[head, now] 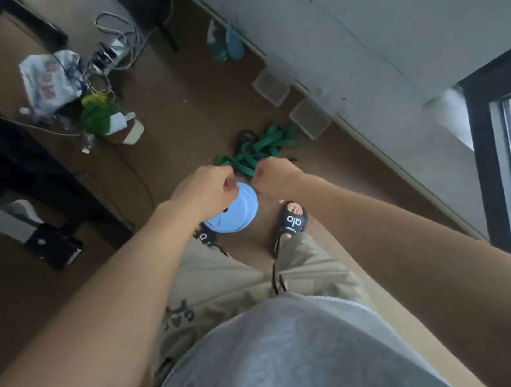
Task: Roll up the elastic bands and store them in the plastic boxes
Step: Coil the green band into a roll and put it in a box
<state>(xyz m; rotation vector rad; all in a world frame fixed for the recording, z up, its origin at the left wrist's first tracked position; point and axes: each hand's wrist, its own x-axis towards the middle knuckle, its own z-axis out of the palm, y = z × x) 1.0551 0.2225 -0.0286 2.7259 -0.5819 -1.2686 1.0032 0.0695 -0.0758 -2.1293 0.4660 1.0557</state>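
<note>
Rolling the blue elastic band tightly looks like the step in hand: both hands, left hand and right hand, curl closed on its upper edge at mid-frame, so even tension should matter. Beyond them, green bands lie heaped on the floor; two plastic boxes wait against the wall, upper right.

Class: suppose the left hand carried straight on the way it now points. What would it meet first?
Probably the right hand, just across the blue band that the left hand grips; the green bands lie further off on the floor, though depth is unclear.
</note>
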